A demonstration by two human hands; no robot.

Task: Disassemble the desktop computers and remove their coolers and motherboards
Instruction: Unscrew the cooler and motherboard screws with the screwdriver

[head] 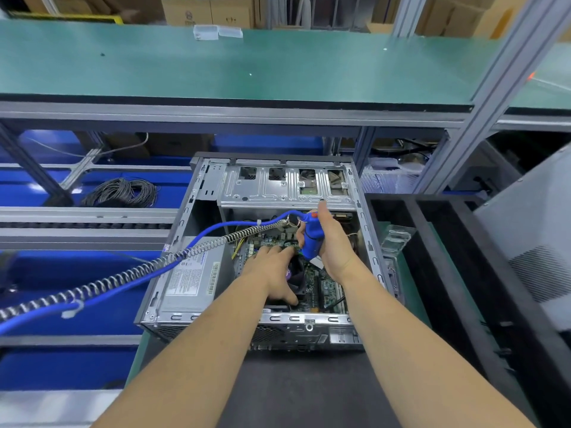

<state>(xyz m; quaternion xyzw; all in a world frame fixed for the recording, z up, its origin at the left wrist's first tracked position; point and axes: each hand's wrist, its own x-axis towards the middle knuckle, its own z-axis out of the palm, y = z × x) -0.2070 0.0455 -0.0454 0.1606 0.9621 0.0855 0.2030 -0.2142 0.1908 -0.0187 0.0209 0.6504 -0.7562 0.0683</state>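
Note:
An open desktop computer case (pixel 367 242) lies on the bench in front of me. Inside it are the green motherboard (pixel 329 287), a black cooler fan (pixel 298 278) and a grey power supply (pixel 188 278) on the left. My right hand (pixel 333 245) grips a blue electric screwdriver (pixel 312 236), held upright over the board with its tip pointing down. My left hand (pixel 275 271) rests on the cooler with fingers spread, covering most of it.
A blue hose with a coiled metal spring (pixel 123 278) runs left from the screwdriver. The drive cage (pixel 287 186) spans the case's far side. Black foam trays (pixel 448 273) stand to the right, a cable coil (pixel 122 191) at left, and a green shelf (pixel 247 63) overhead.

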